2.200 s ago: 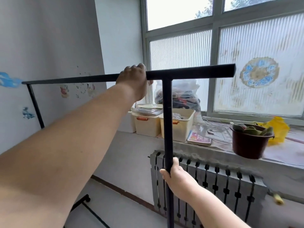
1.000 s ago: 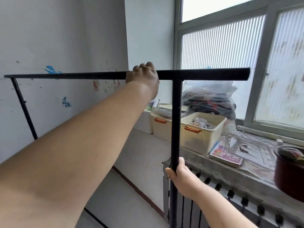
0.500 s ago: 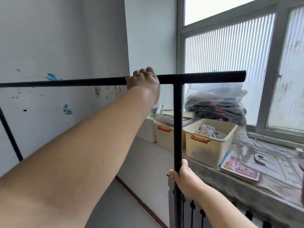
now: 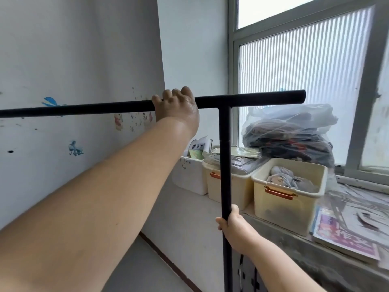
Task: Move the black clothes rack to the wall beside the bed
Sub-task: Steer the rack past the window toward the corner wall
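Note:
The black clothes rack (image 4: 224,165) stands in front of me: a horizontal top bar at chest height and one vertical post on the right. My left hand (image 4: 175,106) grips the top bar from above, just left of the post. Lower down, my right hand (image 4: 233,226) is wrapped around the post. The bar's left end runs out of the picture, and the rack's feet are hidden below. The white wall (image 4: 73,60) with small stickers lies just beyond the bar. No bed is in view.
A window sill (image 4: 315,247) on the right carries cream storage boxes (image 4: 288,197), a white box (image 4: 189,178), a plastic bag of clothes (image 4: 288,133) and magazines (image 4: 345,234). A dark radiator (image 4: 248,272) sits under the sill. Grey floor (image 4: 147,268) shows at the bottom.
The view has closed in on the wall corner and window sill and swung left. The rack's left post has left the picture. Both hands keep the same grip.

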`<move>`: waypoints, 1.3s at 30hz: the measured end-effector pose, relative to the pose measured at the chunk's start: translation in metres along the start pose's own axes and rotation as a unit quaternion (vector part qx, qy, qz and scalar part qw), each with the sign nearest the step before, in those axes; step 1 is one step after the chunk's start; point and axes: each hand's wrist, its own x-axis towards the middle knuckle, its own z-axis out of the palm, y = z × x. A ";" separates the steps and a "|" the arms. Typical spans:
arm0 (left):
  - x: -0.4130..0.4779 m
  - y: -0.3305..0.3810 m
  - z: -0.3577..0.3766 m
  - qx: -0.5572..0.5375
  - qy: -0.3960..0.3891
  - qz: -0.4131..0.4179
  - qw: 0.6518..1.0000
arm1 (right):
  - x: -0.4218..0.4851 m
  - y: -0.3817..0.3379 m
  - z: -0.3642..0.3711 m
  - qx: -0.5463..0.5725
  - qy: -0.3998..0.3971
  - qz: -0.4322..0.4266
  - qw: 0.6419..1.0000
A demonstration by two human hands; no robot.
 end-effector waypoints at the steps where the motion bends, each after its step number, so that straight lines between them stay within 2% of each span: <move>1: 0.007 -0.003 0.009 0.001 -0.005 -0.001 1.000 | 0.011 -0.001 0.003 0.003 -0.003 0.000 1.000; 14: 0.085 -0.051 0.120 0.018 -0.045 -0.051 0.998 | 0.151 -0.039 0.052 0.022 -0.086 -0.037 0.995; 18: 0.103 -0.067 0.158 0.022 -0.025 -0.063 0.997 | 0.194 -0.051 0.064 0.002 -0.110 -0.059 0.992; 24: 0.134 -0.094 0.199 0.036 -0.027 -0.082 0.996 | 0.259 -0.067 0.094 0.030 -0.136 -0.069 0.988; 28: 0.147 -0.111 0.220 0.045 -0.024 -0.084 0.995 | 0.286 -0.079 0.110 0.040 -0.116 -0.064 0.990; 32: 0.162 -0.128 0.244 0.043 -0.022 -0.081 0.996 | 0.315 -0.091 0.124 0.015 -0.130 -0.079 0.988; 39: 0.195 -0.169 0.299 0.042 0.021 -0.049 0.998 | 0.378 -0.113 0.157 0.021 -0.119 -0.080 0.989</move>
